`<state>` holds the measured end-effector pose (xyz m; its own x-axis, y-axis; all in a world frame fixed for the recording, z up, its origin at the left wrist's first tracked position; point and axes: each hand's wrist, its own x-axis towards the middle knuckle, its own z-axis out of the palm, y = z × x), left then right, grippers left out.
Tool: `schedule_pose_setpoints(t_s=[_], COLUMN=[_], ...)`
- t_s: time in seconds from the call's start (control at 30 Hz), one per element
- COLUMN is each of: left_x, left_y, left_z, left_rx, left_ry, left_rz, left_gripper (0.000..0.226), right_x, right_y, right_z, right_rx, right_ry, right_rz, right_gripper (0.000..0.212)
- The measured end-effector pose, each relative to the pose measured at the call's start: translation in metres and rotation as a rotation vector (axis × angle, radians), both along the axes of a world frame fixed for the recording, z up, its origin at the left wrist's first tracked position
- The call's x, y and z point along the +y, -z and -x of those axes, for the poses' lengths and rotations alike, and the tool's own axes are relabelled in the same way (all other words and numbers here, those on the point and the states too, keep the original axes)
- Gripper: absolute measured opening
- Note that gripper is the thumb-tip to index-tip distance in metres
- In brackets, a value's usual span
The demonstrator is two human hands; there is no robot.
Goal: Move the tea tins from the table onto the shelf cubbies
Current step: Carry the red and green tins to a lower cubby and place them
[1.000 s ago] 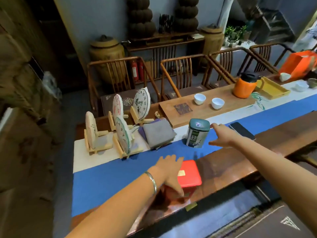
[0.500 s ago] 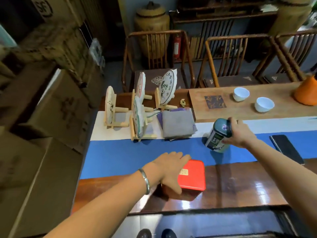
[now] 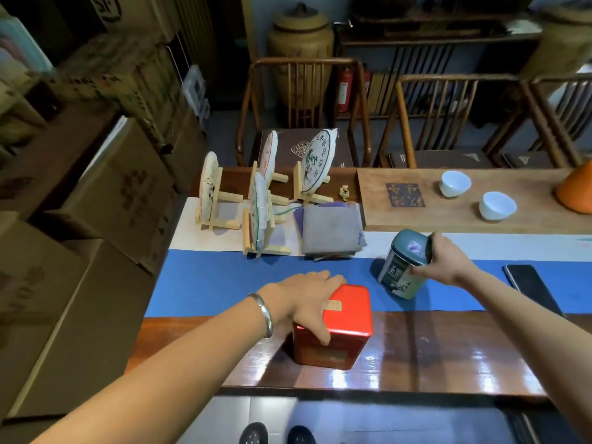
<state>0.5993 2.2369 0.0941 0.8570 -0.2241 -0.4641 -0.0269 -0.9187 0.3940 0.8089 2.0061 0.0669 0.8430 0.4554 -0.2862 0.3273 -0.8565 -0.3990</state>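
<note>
A red square tea tin (image 3: 344,331) stands on the dark wooden table (image 3: 448,354) near its front edge. My left hand (image 3: 307,299) lies over the tin's top left, fingers wrapped down its side. A grey-green tea tin (image 3: 402,264) with a dark teal lid is tilted to the left over the blue runner (image 3: 224,283). My right hand (image 3: 443,261) grips it from the right at lid height. No shelf cubbies are in view.
Several wrapped tea cakes on wooden stands (image 3: 256,200) and a folded grey cloth (image 3: 331,232) lie behind the tins. Two white cups (image 3: 496,205) sit on a wooden tray, a phone (image 3: 531,290) at right. Cardboard boxes (image 3: 105,200) crowd the left; chairs (image 3: 304,107) stand behind.
My right hand reached the grey-green tin, closed on it and tipped it. My left hand settled its grip on the red tin. The view swung left and down.
</note>
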Motion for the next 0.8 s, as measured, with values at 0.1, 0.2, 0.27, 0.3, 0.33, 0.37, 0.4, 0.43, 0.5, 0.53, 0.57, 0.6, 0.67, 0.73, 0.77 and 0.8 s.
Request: schedule_pose_setpoints(t_s=[0.1, 0.2, 0.27, 0.3, 0.33, 0.37, 0.4, 0.43, 0.5, 0.53, 0.57, 0.6, 0.67, 0.73, 0.77, 0.8], left_x=[0.012, 0.033, 0.048, 0.055, 0.063, 0.071, 0.079, 0.087, 0.102, 0.108, 0.115, 0.121, 0.133, 0.144, 0.149, 0.155], left_y=[-0.006, -0.017, -0.026, -0.030, -0.035, -0.040, -0.045, -0.051, -0.064, -0.071, -0.079, -0.087, -0.105, -0.126, -0.137, -0.149], left_z=[0.005, 0.021, 0.038, 0.048, 0.060, 0.072, 0.086, 0.101, 0.134, 0.153, 0.173, 0.194, 0.239, 0.287, 0.312, 0.338], left_rx=[0.039, 0.055, 0.069, 0.078, 0.089, 0.102, 0.113, 0.123, 0.135, 0.133, 0.125, 0.116, 0.099, 0.073, 0.055, 0.037], left_ry=[-0.063, -0.124, -0.172, -0.203, -0.240, -0.278, -0.317, -0.354, -0.432, -0.477, -0.525, -0.574, -0.675, -0.771, -0.820, -0.872], left_rz=[0.025, 0.017, 0.003, -0.001, -0.005, -0.012, -0.022, -0.033, -0.052, -0.058, -0.062, -0.064, -0.065, -0.089, -0.107, -0.125], left_gripper=[0.086, 0.083, 0.080, 0.079, 0.078, 0.078, 0.078, 0.078, 0.081, 0.081, 0.081, 0.079, 0.076, 0.073, 0.072, 0.072], right_x=[-0.001, 0.008, 0.019, 0.027, 0.037, 0.048, 0.059, 0.073, 0.102, 0.118, 0.135, 0.154, 0.193, 0.232, 0.252, 0.270], right_y=[-0.012, -0.036, -0.054, -0.063, -0.072, -0.080, -0.087, -0.092, -0.101, -0.105, -0.108, -0.113, -0.126, -0.142, -0.151, -0.161], right_z=[0.007, 0.012, 0.018, 0.023, 0.030, 0.037, 0.046, 0.055, 0.075, 0.085, 0.097, 0.110, 0.141, 0.178, 0.199, 0.222], right_rx=[0.013, 0.065, 0.100, 0.118, 0.141, 0.163, 0.175, 0.175, 0.166, 0.165, 0.163, 0.154, 0.126, 0.098, 0.074, 0.041], right_ry=[-0.046, -0.151, -0.247, -0.302, -0.357, -0.412, -0.467, -0.523, -0.631, -0.679, -0.726, -0.779, -0.894, -0.996, -1.047, -1.097], right_rz=[-0.020, -0.008, 0.024, 0.039, 0.045, 0.046, 0.051, 0.066, 0.105, 0.112, 0.109, 0.104, 0.096, 0.077, 0.064, 0.054], right_gripper=[0.064, 0.061, 0.060, 0.059, 0.058, 0.055, 0.053, 0.051, 0.054, 0.056, 0.056, 0.056, 0.055, 0.058, 0.060, 0.062])
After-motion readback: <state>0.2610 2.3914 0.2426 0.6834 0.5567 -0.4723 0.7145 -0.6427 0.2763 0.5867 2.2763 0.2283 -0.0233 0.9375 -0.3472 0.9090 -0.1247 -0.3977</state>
